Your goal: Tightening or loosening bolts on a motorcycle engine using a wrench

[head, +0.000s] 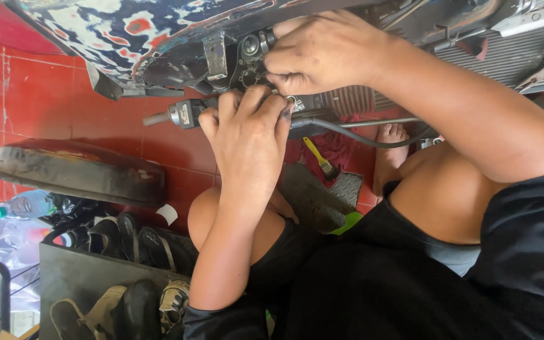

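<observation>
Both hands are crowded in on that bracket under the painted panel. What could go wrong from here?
1. The left hand grips the grey metal power tool right beside the right hand's fingertips on the dark metal bracket; a slip might pinch them.
2. The black cable trails near the bare foot and could snag.

Floor: red glazed tiles (26, 94)
Panel: dark scuffed curved plastic cover (73, 171), lying on tiles
Bottle: clear plastic, green-capped (26, 204)
Brush: small yellow-handled paintbrush (320, 158) on red cloth (338, 148)
Shoes: worn pairs (127, 242) on dark rack
</observation>
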